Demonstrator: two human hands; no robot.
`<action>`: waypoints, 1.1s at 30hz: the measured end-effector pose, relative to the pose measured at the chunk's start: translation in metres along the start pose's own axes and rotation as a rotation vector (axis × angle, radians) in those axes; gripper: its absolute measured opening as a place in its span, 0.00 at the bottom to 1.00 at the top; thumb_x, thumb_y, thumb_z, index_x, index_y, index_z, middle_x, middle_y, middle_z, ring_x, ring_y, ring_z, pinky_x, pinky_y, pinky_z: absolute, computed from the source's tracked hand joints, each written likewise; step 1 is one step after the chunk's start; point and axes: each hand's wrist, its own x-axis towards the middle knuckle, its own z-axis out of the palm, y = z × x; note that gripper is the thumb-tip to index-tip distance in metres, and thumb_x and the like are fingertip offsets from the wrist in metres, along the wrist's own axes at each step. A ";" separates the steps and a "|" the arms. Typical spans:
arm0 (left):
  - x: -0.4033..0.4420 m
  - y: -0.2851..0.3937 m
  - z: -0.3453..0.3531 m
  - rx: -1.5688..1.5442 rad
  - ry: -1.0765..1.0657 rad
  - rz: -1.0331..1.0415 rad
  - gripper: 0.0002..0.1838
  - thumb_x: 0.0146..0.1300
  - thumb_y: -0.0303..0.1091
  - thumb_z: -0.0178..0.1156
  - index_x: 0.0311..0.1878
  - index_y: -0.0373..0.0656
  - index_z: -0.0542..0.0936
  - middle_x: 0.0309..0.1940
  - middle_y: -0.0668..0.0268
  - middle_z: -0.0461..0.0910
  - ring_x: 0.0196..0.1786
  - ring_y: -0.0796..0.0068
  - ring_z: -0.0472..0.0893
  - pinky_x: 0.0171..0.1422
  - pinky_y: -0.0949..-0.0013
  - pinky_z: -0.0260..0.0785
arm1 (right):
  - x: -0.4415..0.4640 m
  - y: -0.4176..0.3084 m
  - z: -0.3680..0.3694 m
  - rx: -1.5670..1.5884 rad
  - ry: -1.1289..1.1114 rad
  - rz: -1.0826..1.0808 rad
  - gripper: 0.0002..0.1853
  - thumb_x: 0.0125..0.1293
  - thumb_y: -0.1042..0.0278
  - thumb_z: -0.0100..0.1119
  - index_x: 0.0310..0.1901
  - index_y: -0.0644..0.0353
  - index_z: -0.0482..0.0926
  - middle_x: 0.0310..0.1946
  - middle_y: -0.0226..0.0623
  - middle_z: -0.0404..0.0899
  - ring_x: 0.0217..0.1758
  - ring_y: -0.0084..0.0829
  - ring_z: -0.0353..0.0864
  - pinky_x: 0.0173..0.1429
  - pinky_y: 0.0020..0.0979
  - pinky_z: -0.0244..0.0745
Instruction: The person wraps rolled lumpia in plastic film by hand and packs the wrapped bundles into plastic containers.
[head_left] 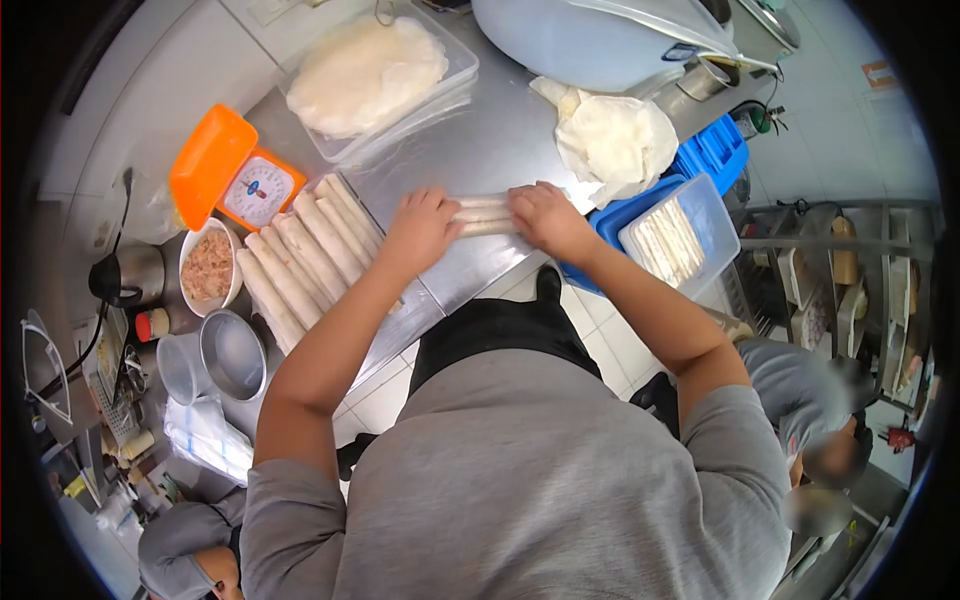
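Observation:
Between my two hands, several pale rolls (pixel 482 214) lie side by side on the steel table (pixel 410 165). My left hand (pixel 423 228) is closed round their left ends, and my right hand (pixel 546 219) is closed round their right ends. A row of longer pale rolls (pixel 300 250) lies to the left of my left hand. To the right of my right hand, a clear container (pixel 712 232) holds stacked thin rolls (pixel 668 246) beside a blue box (pixel 606 222). The undersides of the rolls in my hands are hidden.
An orange scale (pixel 256 188), a bowl of filling (pixel 208 266) and a metal bowl (pixel 233 352) stand at left. A tray of round sheets (pixel 368 75) is behind; more sheets (pixel 615 135) lie back right. Two other people are at the lower left and right.

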 end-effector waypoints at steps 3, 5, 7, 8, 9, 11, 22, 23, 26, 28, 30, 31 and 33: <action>-0.020 0.006 0.010 0.047 0.100 0.083 0.27 0.56 0.36 0.67 0.59 0.42 0.74 0.53 0.54 0.75 0.60 0.53 0.72 0.65 0.54 0.64 | -0.020 -0.014 -0.001 0.058 -0.013 0.015 0.30 0.54 0.68 0.66 0.59 0.63 0.69 0.62 0.48 0.69 0.67 0.46 0.67 0.71 0.48 0.58; -0.011 0.003 0.013 0.008 0.079 0.084 0.26 0.57 0.34 0.66 0.59 0.39 0.73 0.56 0.50 0.73 0.61 0.49 0.71 0.66 0.54 0.64 | -0.024 -0.011 0.007 0.046 0.098 -0.036 0.33 0.49 0.70 0.66 0.60 0.64 0.69 0.59 0.49 0.71 0.63 0.47 0.70 0.69 0.46 0.61; -0.004 -0.008 0.018 0.079 0.079 0.142 0.25 0.60 0.32 0.63 0.61 0.38 0.72 0.59 0.51 0.73 0.62 0.48 0.70 0.68 0.54 0.63 | -0.019 -0.014 0.017 -0.080 0.164 0.030 0.31 0.54 0.69 0.60 0.62 0.63 0.70 0.56 0.48 0.73 0.59 0.45 0.72 0.65 0.45 0.64; -0.001 -0.014 0.019 0.118 0.098 0.175 0.24 0.62 0.32 0.62 0.61 0.39 0.72 0.57 0.52 0.73 0.61 0.49 0.71 0.68 0.54 0.64 | -0.016 -0.015 0.024 -0.137 0.185 0.056 0.29 0.57 0.68 0.57 0.63 0.62 0.70 0.56 0.47 0.74 0.59 0.45 0.73 0.64 0.45 0.64; 0.003 -0.019 0.017 0.162 0.118 0.199 0.23 0.63 0.33 0.61 0.61 0.39 0.72 0.56 0.53 0.74 0.60 0.50 0.72 0.68 0.54 0.65 | -0.010 -0.014 0.032 -0.162 0.211 0.075 0.26 0.58 0.68 0.56 0.61 0.62 0.72 0.53 0.46 0.76 0.57 0.44 0.75 0.62 0.44 0.66; 0.010 -0.020 0.006 0.156 0.100 0.178 0.21 0.65 0.32 0.59 0.60 0.40 0.74 0.54 0.54 0.76 0.57 0.52 0.74 0.65 0.53 0.67 | -0.003 -0.009 0.033 -0.127 0.162 0.117 0.21 0.60 0.69 0.53 0.56 0.62 0.75 0.48 0.44 0.79 0.53 0.43 0.78 0.58 0.43 0.69; 0.102 0.195 0.034 -0.365 0.298 -0.116 0.13 0.68 0.34 0.60 0.52 0.40 0.80 0.45 0.57 0.82 0.44 0.63 0.81 0.51 0.64 0.73 | -0.257 0.166 -0.139 0.435 0.262 0.824 0.17 0.62 0.73 0.60 0.53 0.58 0.80 0.48 0.46 0.82 0.51 0.47 0.81 0.55 0.39 0.76; 0.109 0.209 0.050 -0.419 0.206 -0.127 0.13 0.67 0.34 0.60 0.52 0.40 0.81 0.45 0.57 0.83 0.44 0.63 0.81 0.51 0.64 0.73 | -0.298 0.203 -0.139 0.402 0.291 0.957 0.16 0.62 0.72 0.61 0.53 0.59 0.79 0.45 0.49 0.83 0.49 0.49 0.82 0.54 0.40 0.75; 0.120 0.242 0.082 -0.501 -0.032 -0.153 0.12 0.66 0.34 0.61 0.50 0.40 0.81 0.45 0.57 0.83 0.46 0.62 0.82 0.51 0.64 0.74 | -0.378 0.291 -0.137 0.272 0.202 1.163 0.19 0.60 0.70 0.64 0.53 0.61 0.79 0.42 0.49 0.84 0.46 0.44 0.83 0.53 0.36 0.74; 0.124 0.257 0.092 -0.437 -0.131 -0.150 0.12 0.65 0.34 0.62 0.50 0.40 0.82 0.45 0.58 0.84 0.46 0.62 0.82 0.50 0.64 0.74 | -0.407 0.347 -0.107 0.346 0.113 1.206 0.19 0.59 0.70 0.64 0.53 0.61 0.79 0.41 0.48 0.84 0.46 0.43 0.83 0.52 0.36 0.74; 0.126 0.265 0.096 -0.455 -0.142 -0.281 0.12 0.65 0.34 0.62 0.50 0.41 0.82 0.45 0.58 0.84 0.45 0.63 0.83 0.50 0.63 0.74 | -0.412 0.388 -0.080 0.381 -0.002 1.215 0.20 0.59 0.67 0.64 0.54 0.61 0.79 0.41 0.48 0.84 0.46 0.42 0.83 0.52 0.36 0.74; 0.124 0.267 0.095 -0.460 -0.135 -0.353 0.12 0.65 0.34 0.63 0.50 0.41 0.82 0.45 0.58 0.84 0.44 0.63 0.83 0.50 0.63 0.75 | -0.417 0.406 -0.061 0.475 -0.025 1.186 0.21 0.59 0.66 0.64 0.54 0.61 0.79 0.42 0.48 0.84 0.46 0.43 0.83 0.53 0.37 0.74; 0.117 0.264 0.096 -0.500 -0.193 -0.542 0.13 0.65 0.34 0.62 0.50 0.42 0.82 0.44 0.58 0.84 0.45 0.63 0.83 0.50 0.63 0.75 | -0.453 0.461 0.015 0.373 -0.136 1.028 0.22 0.61 0.62 0.62 0.55 0.61 0.79 0.46 0.51 0.83 0.50 0.47 0.82 0.55 0.41 0.74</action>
